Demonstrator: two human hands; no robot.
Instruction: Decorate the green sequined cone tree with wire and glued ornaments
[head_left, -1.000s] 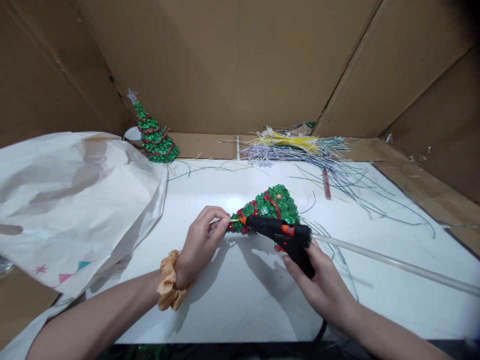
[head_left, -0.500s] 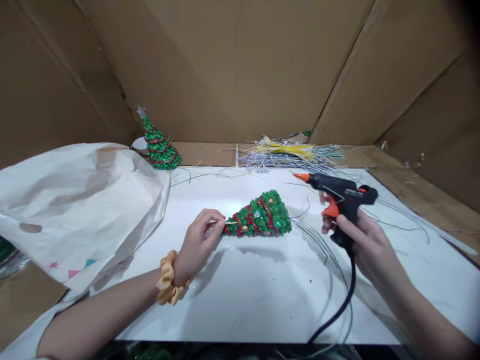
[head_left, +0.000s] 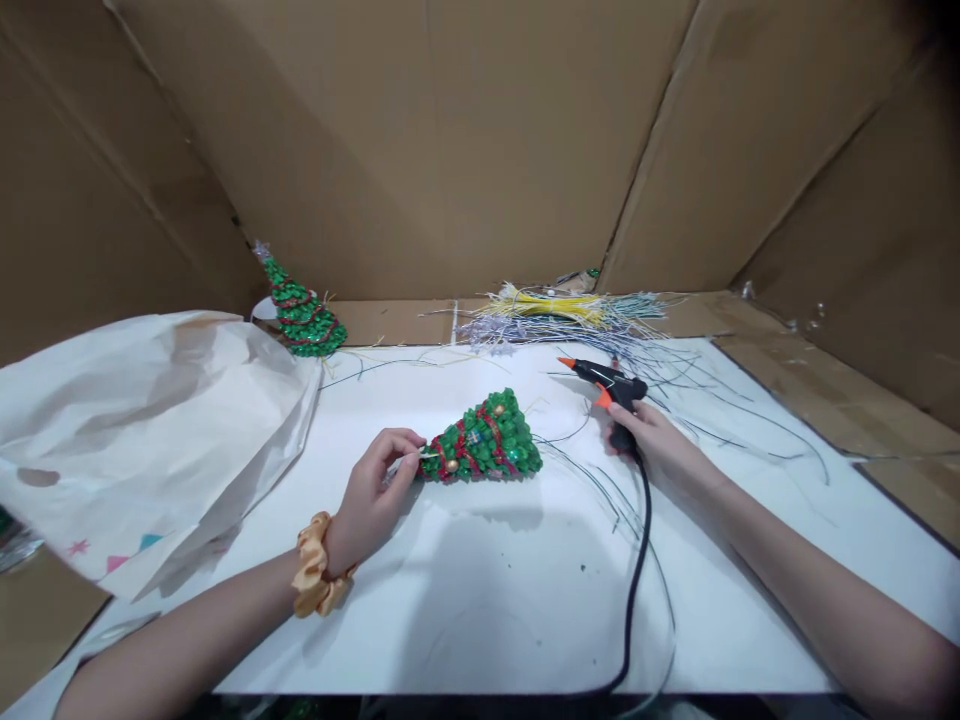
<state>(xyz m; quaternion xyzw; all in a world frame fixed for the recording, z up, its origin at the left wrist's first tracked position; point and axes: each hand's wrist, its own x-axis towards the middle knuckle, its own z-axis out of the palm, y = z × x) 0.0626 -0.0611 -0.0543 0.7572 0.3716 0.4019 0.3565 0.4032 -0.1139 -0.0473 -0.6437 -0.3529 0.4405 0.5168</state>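
A small green Christmas tree (head_left: 487, 440) with red garland and gold beads lies on its side, its narrow top pointing left. My left hand (head_left: 382, 480), with an orange scrunchie (head_left: 319, 570) at the wrist, is closed on that top end; a thin pale strip shows at the fingertips. My right hand (head_left: 637, 430) grips a black glue gun (head_left: 611, 382) with an orange nozzle and trigger. The nozzle points left, above and to the right of the tree and apart from it. A black cord runs down from the handle.
A finished-looking tree (head_left: 304, 310) with a star stands at the back left, behind a white plastic bag (head_left: 150, 430). Yellow and white wire bundles (head_left: 562, 308) lie along the back. Loose wires (head_left: 720, 425) spread at the right. Cardboard walls (head_left: 420, 150) enclose the white table (head_left: 480, 600).
My right hand has carried the glue gun away from me, toward the back of the table. My left hand still holds the tree's tip. The whole view has shifted slightly.
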